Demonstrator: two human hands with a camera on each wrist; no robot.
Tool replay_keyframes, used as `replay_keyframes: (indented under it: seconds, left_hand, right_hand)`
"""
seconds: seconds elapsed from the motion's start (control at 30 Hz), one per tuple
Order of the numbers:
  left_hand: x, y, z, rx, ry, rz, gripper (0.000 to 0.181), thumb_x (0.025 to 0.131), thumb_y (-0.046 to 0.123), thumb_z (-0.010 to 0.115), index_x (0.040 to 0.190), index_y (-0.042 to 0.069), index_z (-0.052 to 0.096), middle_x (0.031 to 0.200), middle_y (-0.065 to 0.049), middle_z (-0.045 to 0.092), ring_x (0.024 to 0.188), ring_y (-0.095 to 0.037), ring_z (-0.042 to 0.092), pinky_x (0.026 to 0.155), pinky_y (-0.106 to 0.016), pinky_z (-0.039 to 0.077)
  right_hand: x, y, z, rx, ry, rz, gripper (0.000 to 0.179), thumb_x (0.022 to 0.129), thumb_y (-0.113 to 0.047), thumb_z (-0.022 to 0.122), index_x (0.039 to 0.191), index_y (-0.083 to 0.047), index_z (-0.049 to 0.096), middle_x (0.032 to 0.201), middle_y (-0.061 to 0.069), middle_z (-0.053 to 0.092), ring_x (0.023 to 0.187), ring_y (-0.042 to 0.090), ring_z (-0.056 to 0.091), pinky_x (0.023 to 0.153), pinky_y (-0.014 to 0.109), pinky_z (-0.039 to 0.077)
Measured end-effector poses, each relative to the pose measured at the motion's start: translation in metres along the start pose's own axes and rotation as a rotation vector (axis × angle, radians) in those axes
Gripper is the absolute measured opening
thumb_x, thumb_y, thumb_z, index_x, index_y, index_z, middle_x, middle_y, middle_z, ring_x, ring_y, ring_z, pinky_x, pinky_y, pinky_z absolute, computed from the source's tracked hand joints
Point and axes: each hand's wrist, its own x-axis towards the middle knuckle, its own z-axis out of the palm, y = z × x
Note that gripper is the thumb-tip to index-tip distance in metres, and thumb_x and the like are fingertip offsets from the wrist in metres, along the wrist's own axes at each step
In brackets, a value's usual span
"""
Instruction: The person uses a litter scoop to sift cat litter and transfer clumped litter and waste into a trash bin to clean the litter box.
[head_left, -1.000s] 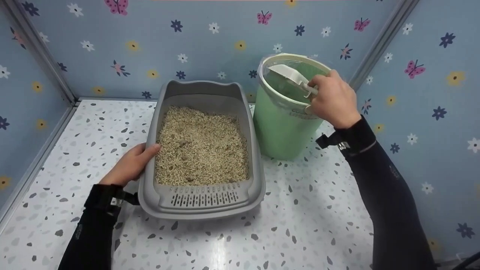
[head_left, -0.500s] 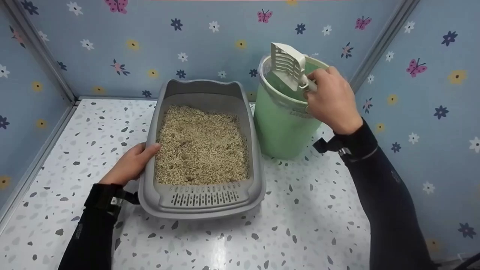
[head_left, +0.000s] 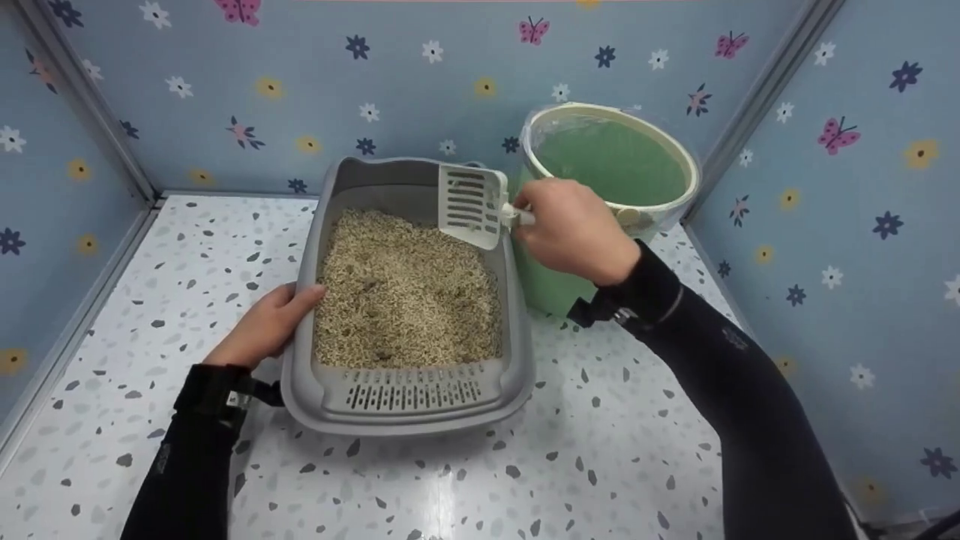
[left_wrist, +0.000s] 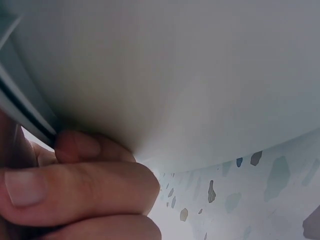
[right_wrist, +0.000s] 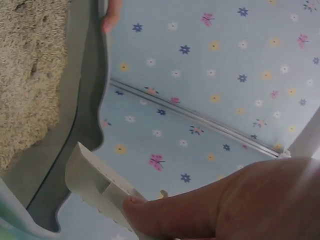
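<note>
A grey litter box (head_left: 300,360) holds tan pellet litter (head_left: 409,300) with several darker clumps. My left hand (head_left: 262,322) grips its left rim, thumb over the top; the left wrist view shows the fingers (left_wrist: 85,192) curled under the rim against the outer wall. In my right hand (head_left: 574,229) is a white slotted litter scoop (head_left: 471,206), held by its handle. The scoop's head overlaps the box's far right corner, tilted, with its slots showing. Small bits cling to the slots. In the right wrist view the thumb (right_wrist: 175,215) lies along the scoop.
A green bin (head_left: 555,289) with a cream rim and a clear plastic liner stands against the box's right side, partly behind my right hand. Flowered blue panels (head_left: 420,90) wall in the speckled white surface (head_left: 600,450) at the back and both sides.
My right hand has moved left and toward me, from over the bin to the box's right rim. The scoop has turned and come away from the bin's opening. The left hand keeps its grip.
</note>
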Motion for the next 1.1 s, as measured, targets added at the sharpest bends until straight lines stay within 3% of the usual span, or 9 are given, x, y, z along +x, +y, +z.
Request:
replay_keyframes:
  seconds: [0.1,0.23,0.37,0.47,0.63,0.73,0.9,1.0,1.1]
  left_hand:
    - [-0.001,0.001,0.000,-0.003,-0.002,0.003,0.078,0.113,0.068,0.050,0.145,-0.004,0.050,0.074,0.003,0.045,0.052,-0.008,0.038,0.048,-0.027,0.036]
    - [-0.001,0.001,0.001,-0.001,-0.001,0.003,0.079,0.113,0.068,0.050,0.148,-0.003,0.050,0.077,0.001,0.048,0.054,-0.008,0.040,0.049,-0.027,0.038]
    - [-0.001,0.000,0.001,0.002,0.001,-0.001,0.077,0.114,0.065,0.050,0.149,-0.003,0.050,0.079,0.001,0.050,0.055,-0.008,0.041,0.049,-0.027,0.039]
    - [-0.001,-0.001,0.000,0.004,0.002,-0.008,0.077,0.113,0.067,0.050,0.148,-0.002,0.051,0.079,0.001,0.051,0.054,-0.008,0.041,0.049,-0.027,0.039]
    - [0.000,-0.002,-0.001,0.012,0.001,-0.012,0.079,0.113,0.068,0.050,0.150,-0.001,0.050,0.081,0.000,0.052,0.055,-0.009,0.042,0.049,-0.027,0.039]
    - [0.001,-0.003,-0.001,0.015,0.001,-0.019,0.082,0.112,0.071,0.050,0.151,-0.001,0.050,0.081,0.000,0.052,0.055,-0.009,0.041,0.049,-0.027,0.039]
    - [0.001,-0.003,0.000,0.016,0.002,-0.016,0.083,0.112,0.070,0.050,0.152,-0.002,0.049,0.081,0.000,0.053,0.055,-0.009,0.043,0.049,-0.028,0.040]
    - [0.000,-0.002,0.000,0.007,0.003,-0.003,0.078,0.113,0.068,0.050,0.146,-0.003,0.050,0.078,0.001,0.050,0.054,-0.009,0.041,0.048,-0.028,0.039]
    - [-0.001,-0.002,0.001,-0.001,0.005,0.009,0.075,0.113,0.068,0.051,0.139,-0.003,0.052,0.074,0.002,0.046,0.052,-0.009,0.038,0.048,-0.028,0.037]
  right_hand:
    - [0.012,-0.003,0.016,-0.105,0.006,-0.030,0.025,0.092,0.002,0.064,0.112,-0.001,0.077,0.108,0.017,0.076,0.099,0.037,0.073,0.089,0.055,0.062]
    - [0.025,-0.004,0.032,-0.185,-0.017,-0.011,0.023,0.088,0.002,0.063,0.106,-0.002,0.075,0.101,0.016,0.073,0.092,0.038,0.072,0.080,0.058,0.062]
    - [0.035,-0.004,0.043,-0.169,-0.078,0.014,0.018,0.085,0.000,0.066,0.099,-0.005,0.076,0.095,0.011,0.074,0.083,0.032,0.070,0.074,0.054,0.062]
    - [0.040,-0.006,0.050,-0.146,-0.139,0.010,0.007,0.085,-0.003,0.066,0.084,-0.010,0.068,0.081,0.006,0.067,0.072,0.027,0.063,0.063,0.048,0.056]
    - [0.047,-0.013,0.061,-0.150,-0.258,-0.008,0.029,0.084,-0.005,0.062,0.069,-0.019,0.041,0.069,-0.001,0.041,0.064,0.023,0.048,0.055,0.042,0.042]
    - [0.051,-0.018,0.068,-0.157,-0.291,-0.010,0.029,0.083,-0.006,0.064,0.069,-0.019,0.042,0.070,0.000,0.042,0.067,0.025,0.051,0.056,0.044,0.045]
    - [0.063,-0.021,0.087,-0.294,-0.161,-0.112,0.009,0.096,-0.008,0.067,0.088,-0.009,0.071,0.087,0.010,0.068,0.077,0.032,0.069,0.064,0.054,0.061]
    - [0.074,-0.019,0.103,-0.476,-0.034,-0.204,0.017,0.107,-0.010,0.064,0.100,-0.006,0.078,0.097,0.015,0.072,0.079,0.034,0.072,0.064,0.054,0.064]
    - [0.089,-0.016,0.118,-0.620,0.040,-0.234,0.027,0.114,-0.010,0.057,0.097,-0.007,0.079,0.096,0.014,0.069,0.078,0.031,0.070,0.062,0.049,0.063]
